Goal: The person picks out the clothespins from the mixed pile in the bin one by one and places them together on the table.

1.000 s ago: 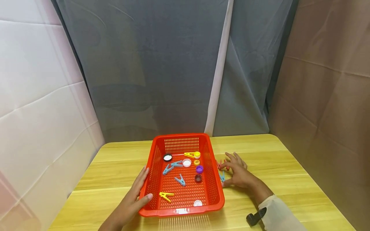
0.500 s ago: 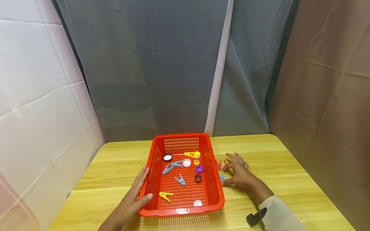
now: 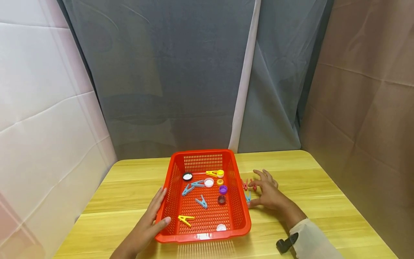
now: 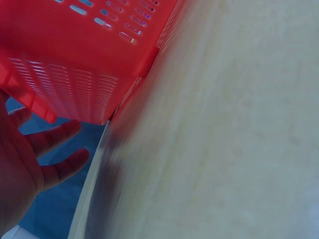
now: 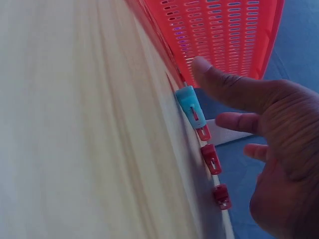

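Observation:
A red plastic basket (image 3: 203, 236) stands on the table with clothespins and bottle caps inside. My left hand (image 3: 149, 220) rests at its left side, thumb over the rim and fingers extended along the outside. In the left wrist view the fingers (image 4: 55, 139) are spread beside the basket wall. To the basket's right, my right hand (image 3: 267, 193) hovers with spread fingers around a light blue clothespin (image 3: 248, 197). Red clothespins (image 3: 245, 184) lie just beyond, by the index fingertip. The right wrist view shows the blue clothespin (image 5: 191, 106) between basket and red clothespins (image 5: 211, 159), nothing pinched.
Inside the basket are blue clothespins (image 3: 202, 202), yellow clothespins (image 3: 185, 220), a purple cap (image 3: 223, 189), a dark brown cap (image 3: 221, 200) and several other caps. The wood-patterned table (image 3: 136, 180) ends at a grey curtain (image 3: 194, 90); side curtains enclose it.
The right index finger has drawn back off the left red clothespin and lifted slightly, showing more of the red clothespins. The left hand and basket have stayed in place.

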Demonstrator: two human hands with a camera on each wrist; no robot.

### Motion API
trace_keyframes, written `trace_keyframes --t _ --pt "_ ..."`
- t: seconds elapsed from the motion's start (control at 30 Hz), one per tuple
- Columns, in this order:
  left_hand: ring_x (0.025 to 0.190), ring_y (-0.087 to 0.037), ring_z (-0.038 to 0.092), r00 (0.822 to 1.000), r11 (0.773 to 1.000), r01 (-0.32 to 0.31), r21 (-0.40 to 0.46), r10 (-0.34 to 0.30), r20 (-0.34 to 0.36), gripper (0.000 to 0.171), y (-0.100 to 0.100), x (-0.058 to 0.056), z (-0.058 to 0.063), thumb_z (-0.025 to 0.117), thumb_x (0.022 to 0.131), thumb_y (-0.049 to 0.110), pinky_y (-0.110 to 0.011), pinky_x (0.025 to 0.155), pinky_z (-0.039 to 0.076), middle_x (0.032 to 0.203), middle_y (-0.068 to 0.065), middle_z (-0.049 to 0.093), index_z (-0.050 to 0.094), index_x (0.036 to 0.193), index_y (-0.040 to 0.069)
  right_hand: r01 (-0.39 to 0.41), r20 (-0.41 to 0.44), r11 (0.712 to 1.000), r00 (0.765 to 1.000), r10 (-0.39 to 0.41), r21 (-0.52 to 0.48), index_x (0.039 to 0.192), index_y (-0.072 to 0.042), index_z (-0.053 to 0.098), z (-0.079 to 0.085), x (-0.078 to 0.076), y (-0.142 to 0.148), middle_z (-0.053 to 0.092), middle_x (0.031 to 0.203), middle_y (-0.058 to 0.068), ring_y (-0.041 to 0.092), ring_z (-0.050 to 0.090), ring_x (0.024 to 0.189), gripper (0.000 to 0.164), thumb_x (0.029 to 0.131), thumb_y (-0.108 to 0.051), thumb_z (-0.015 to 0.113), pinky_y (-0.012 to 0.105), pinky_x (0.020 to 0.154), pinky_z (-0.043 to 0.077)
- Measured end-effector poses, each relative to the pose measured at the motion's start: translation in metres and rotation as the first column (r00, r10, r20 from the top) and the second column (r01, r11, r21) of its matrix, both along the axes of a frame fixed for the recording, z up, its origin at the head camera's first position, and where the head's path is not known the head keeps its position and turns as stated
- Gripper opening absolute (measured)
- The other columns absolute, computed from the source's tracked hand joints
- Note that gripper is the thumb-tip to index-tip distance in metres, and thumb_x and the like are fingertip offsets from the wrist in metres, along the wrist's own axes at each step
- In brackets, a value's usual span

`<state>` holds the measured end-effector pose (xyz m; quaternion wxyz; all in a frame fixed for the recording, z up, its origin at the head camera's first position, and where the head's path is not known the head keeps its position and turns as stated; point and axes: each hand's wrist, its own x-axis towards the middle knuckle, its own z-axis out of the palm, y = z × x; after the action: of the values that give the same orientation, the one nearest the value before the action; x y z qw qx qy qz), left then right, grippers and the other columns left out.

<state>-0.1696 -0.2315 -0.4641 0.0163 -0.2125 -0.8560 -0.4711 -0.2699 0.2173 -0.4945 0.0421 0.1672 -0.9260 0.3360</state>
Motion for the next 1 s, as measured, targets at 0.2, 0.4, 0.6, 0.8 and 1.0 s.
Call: trace_keyframes --t 0.2,0.4,0.6,0.8,1.0 --pt "0.150 -0.045 0.003 1.000 1.000 -0.008 0.008 0.008 -0.009 0.079 0.000 0.002 0.000 0.058 0.098 0.021 -0.075 0.104 0.029 0.168 0.004 -0.003 0.010 0.160 0.028 0.015 -0.018 0.999 1.000 -0.016 -0.032 0.124 -0.015 0.068 0.014 0.001 -0.001 0.023 0.163 0.004 0.041 -0.002 0.151 0.075 0.058 -0.035 0.096 0.073 0.109 0.003" --pt "0.151 -0.040 0.006 0.999 1.000 -0.009 -0.011 0.008 -0.040 0.080 -0.001 0.001 0.001 0.059 0.098 0.020 -0.068 0.107 0.030 0.168 0.005 -0.001 0.010 0.161 0.027 0.023 -0.046 0.999 0.999 -0.025 -0.032 0.127 -0.013 0.066 0.027 0.002 -0.004 0.024 0.162 0.006 0.041 0.001 0.150 0.073 0.061 -0.027 0.095 0.072 0.106 0.007" --pt "0.153 -0.027 0.007 0.997 1.000 -0.011 -0.021 0.009 -0.074 0.080 -0.002 0.002 0.001 0.060 0.097 0.017 -0.039 0.109 0.038 0.168 0.004 0.002 0.012 0.160 0.025 -0.003 -0.121 1.000 0.993 0.001 -0.016 0.128 -0.016 0.064 0.051 0.003 -0.013 0.027 0.160 0.010 0.042 0.011 0.147 0.068 0.067 -0.023 0.092 0.069 0.103 0.015" --pt "0.151 -0.043 0.003 0.997 0.999 0.036 0.020 -0.035 -0.071 0.081 0.002 0.000 0.000 0.060 0.097 0.016 -0.075 0.106 0.019 0.169 0.000 -0.001 0.011 0.161 0.022 -0.042 -0.107 0.999 0.993 0.041 -0.005 0.133 -0.020 0.061 0.084 0.009 -0.021 0.028 0.161 0.009 0.040 0.016 0.147 0.072 0.068 -0.021 0.091 0.076 0.106 0.015" --pt "0.150 -0.045 0.005 0.998 1.000 0.009 0.010 -0.008 -0.070 0.081 -0.001 0.000 0.000 0.060 0.097 0.017 -0.075 0.105 0.023 0.168 0.003 0.000 0.012 0.161 0.024 -0.097 -0.089 0.995 0.991 0.100 0.040 0.136 -0.025 0.058 0.113 0.014 -0.038 0.027 0.162 0.004 0.035 0.015 0.149 0.071 0.072 -0.021 0.089 0.075 0.109 0.015"
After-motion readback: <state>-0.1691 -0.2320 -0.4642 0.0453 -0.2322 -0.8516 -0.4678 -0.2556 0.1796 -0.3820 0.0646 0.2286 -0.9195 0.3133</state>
